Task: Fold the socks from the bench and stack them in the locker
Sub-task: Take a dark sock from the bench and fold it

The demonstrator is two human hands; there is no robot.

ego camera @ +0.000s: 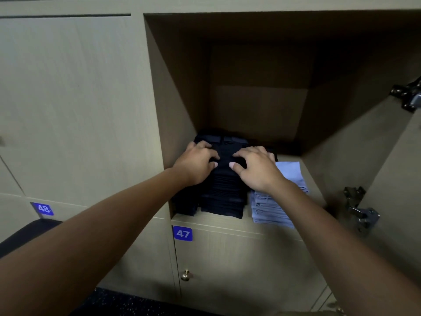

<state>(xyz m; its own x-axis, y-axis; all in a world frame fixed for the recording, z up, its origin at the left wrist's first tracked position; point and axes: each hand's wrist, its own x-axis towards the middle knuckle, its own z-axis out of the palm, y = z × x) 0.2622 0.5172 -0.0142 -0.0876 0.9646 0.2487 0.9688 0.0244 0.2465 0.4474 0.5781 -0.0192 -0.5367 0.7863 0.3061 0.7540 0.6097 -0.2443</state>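
The fingers of the left hand (196, 164) are bent and slightly spread, their tips pressing down on the top of a stack of dark folded socks (222, 192); the right hand (256, 168) mirrors it just beside, fingers curved and spread, thumb tip flat on the same top sock. The two thumbs lie near each other, apart. The dark stack stands at the front left of the open locker (250, 92), close against its left wall and reaching the front lip. Touching its right side sits a lower stack of pale blue folded socks (276, 202), also at the lip. Behind and above both stacks the compartment is open and dark. The door hinges (360, 212) flank the right edge.
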